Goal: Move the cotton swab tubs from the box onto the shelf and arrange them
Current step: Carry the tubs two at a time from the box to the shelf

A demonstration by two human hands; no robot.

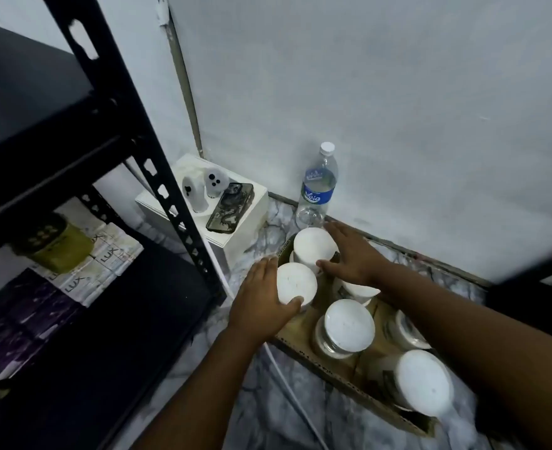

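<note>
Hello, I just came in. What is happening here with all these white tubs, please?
A person is taking tubs out of a cardboard box on the floor. The left hand grips one white-lidded tub at the box's far end; the right hand wraps around the tub behind it. Several more tubs remain in the box. The black shelf stands to the left, none of these tubs visible on it.

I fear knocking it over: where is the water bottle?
The water bottle stands upright against the wall, just beyond the box's far end, near the right hand.

Bare left hand (261,300) and right hand (354,256), forearms unsleeved
</note>
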